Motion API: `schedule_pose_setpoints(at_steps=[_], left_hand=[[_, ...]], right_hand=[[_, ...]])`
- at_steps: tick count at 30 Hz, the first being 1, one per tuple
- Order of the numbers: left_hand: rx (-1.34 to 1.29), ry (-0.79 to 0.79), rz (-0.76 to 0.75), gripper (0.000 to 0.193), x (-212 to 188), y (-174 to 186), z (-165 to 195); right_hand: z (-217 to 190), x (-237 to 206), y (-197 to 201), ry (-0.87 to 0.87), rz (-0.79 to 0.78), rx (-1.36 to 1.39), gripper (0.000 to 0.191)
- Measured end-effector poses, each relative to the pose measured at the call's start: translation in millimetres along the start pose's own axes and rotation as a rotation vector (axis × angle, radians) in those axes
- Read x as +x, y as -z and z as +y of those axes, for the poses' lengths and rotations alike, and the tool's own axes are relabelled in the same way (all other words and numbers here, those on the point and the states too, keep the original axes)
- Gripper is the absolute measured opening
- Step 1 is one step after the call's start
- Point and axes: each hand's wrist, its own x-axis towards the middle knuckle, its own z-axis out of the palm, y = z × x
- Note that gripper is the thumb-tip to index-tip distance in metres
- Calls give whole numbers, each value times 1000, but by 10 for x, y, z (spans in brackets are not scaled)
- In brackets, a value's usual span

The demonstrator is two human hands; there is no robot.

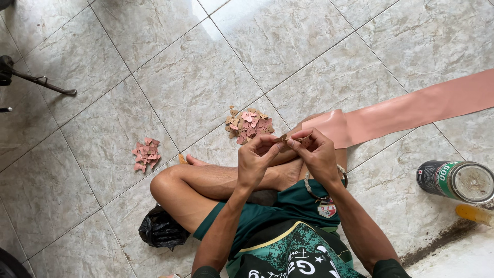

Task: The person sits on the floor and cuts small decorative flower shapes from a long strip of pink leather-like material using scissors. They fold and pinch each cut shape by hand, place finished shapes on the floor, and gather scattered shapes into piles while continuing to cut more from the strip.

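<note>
Pink cutout piece (282,138) pinched between both hands' fingers (267,144).

Grey tiled floor (195,77): two heaps pink cut-outs (249,124) (146,154), pink strip (411,110), tin can (455,180) on side, black bag (162,230).

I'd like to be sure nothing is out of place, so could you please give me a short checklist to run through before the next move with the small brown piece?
1. Small brown piece pinched between left hand and right hand: ok.
2. Larger pile of cut pieces on the floor just beyond the hands: ok.
3. Smaller pile lying apart, off to the left: ok.
4. Pink strip lying flat, its end by the right hand: ok.
5. Open can upright beside the person: ok; contents: cannot tell.
6. Piece correctly shaped: cannot tell, too small.
</note>
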Motion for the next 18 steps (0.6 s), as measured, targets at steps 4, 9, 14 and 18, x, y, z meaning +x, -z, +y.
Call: schedule_pose_setpoints(at_steps=[4, 9, 14, 18], left_hand=[[194, -105, 105, 26, -40, -76, 67], [379, -248, 173, 24, -78, -151, 149], [460, -325, 225, 22, -91, -221, 138], [295, -217, 237, 20, -79, -214, 94]], right_hand=[[-79, -22, -42, 54, 29, -167, 15], [-156, -32, -90, 95, 62, -124, 13], [-184, -68, -163, 135, 92, -78, 16], [-173, -82, -202, 145, 99, -77, 18]])
